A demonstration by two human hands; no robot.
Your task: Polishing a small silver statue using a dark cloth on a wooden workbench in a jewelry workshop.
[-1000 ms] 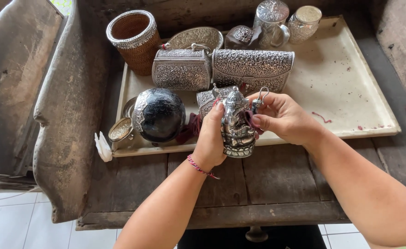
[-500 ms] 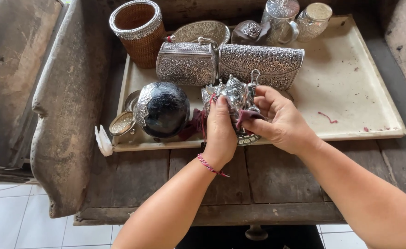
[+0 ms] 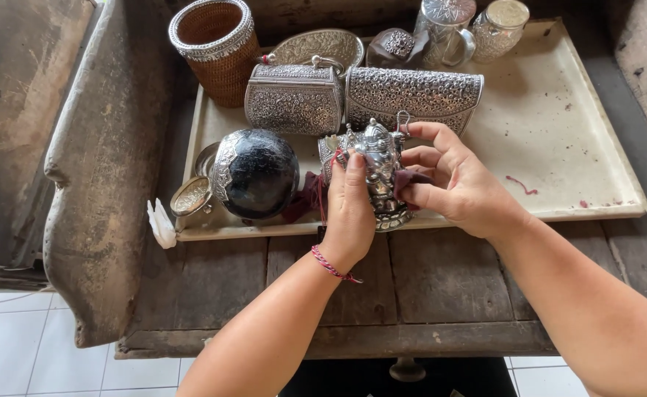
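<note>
A small ornate silver figurine (image 3: 380, 165) is upright at the front edge of a cream tray (image 3: 558, 132). My left hand (image 3: 349, 213) grips its left side, a red thread bracelet on the wrist. My right hand (image 3: 459, 184) is against its right side and pinches a dark red cloth (image 3: 408, 180) between thumb and fingers. The figurine's base is partly hidden by my hands.
On the tray stand a black sphere with silver fittings (image 3: 257, 173), two embossed silver clutch boxes (image 3: 294, 99) (image 3: 411, 95), a woven basket (image 3: 217, 48), silver jars (image 3: 448, 29) and a bowl (image 3: 316, 48). A worn wooden table (image 3: 264, 287) holds the tray; carved wood (image 3: 95, 169) lies left.
The figurine has been lowered toward the tray's front edge and turned slightly. My right fingers shifted along its side with the red cloth. The view moved a little closer.
</note>
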